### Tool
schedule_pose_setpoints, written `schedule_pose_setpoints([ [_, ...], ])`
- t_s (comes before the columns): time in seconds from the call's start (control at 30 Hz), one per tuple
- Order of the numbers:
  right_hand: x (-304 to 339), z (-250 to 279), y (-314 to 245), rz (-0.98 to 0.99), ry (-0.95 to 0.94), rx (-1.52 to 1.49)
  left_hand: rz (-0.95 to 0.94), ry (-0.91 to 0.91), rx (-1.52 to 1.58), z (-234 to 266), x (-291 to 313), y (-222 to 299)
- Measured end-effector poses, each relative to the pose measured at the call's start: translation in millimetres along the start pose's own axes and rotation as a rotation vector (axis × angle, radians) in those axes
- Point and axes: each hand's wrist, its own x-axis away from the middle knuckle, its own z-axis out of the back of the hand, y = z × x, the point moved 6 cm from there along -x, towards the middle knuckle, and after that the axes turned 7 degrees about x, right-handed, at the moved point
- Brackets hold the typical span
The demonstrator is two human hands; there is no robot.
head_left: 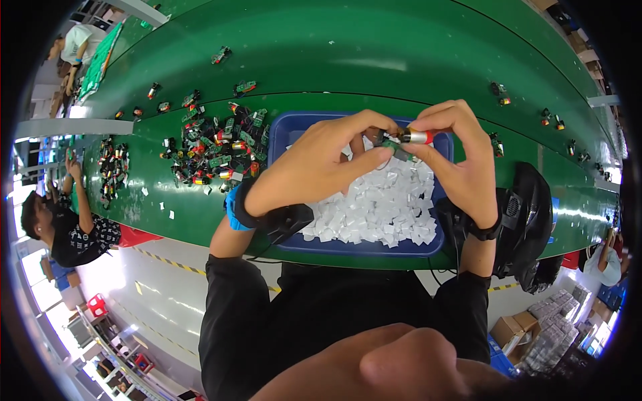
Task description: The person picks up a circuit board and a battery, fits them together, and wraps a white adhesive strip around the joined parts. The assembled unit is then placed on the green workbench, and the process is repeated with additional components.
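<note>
Over the blue tray, both hands meet at a small electronic assembly. It has a red, gold and silver cylinder joined to a green circuit board. My left hand pinches the board end between thumb and fingers, and its fingertips partly cover that end. With thumb and forefinger, my right hand grips around the cylinder. Below them, many small white pieces, flat and paper-like, fill the tray. Which exact part each fingertip presses is too small to tell.
On the green table, a pile of similar assemblies lies left of the tray, with others scattered further out. A black plastic bag sits at the right. A co-worker works at the far left; a grey post crosses there.
</note>
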Motion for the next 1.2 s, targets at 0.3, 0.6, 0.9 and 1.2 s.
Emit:
schedule_pose_setpoints([
  [0.3, 4, -2, -26, 0.386, 0.005, 0.250, 0.123, -0.016, 0.340, 3, 1, -3],
  [0.6, 16, -8, -50, 0.588, 0.156, 0.436, 0.224, -0.053, 0.824, -3, -3, -11],
  [0.9, 7, -6, -39, 0.502, 0.252, 0.453, 0.071, 0.106, 0.499, -16, 2, -14],
  [1.2, 12, 1, -51, 0.510, 0.333, 0.449, 0.008, 0.101, 0.605, -10, -2, -5],
])
